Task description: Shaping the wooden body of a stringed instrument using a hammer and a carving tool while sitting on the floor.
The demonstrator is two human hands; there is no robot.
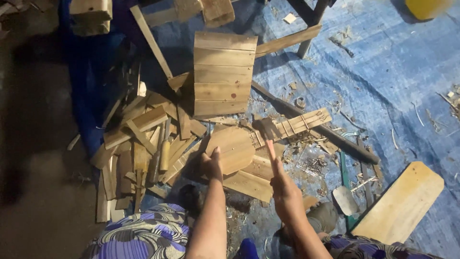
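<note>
My left hand [211,164] rests on the near edge of a round wooden piece [233,145] with a slatted handle-like strip [302,122] running off to the right. My right hand [283,186] grips the reddish handle of a hammer [266,129], whose dark head sits over the joint between the round piece and the strip. Both pieces lie on wooden planks on a blue tarp [397,67].
A slatted wooden panel [223,74] stands behind the work. A heap of scrap wood strips [139,144] lies at left with a chisel-like wooden-handled tool [164,156]. A long dark bar [316,124], a pale board [400,204], a trowel [346,200] and a bag of nails [314,165] lie at right.
</note>
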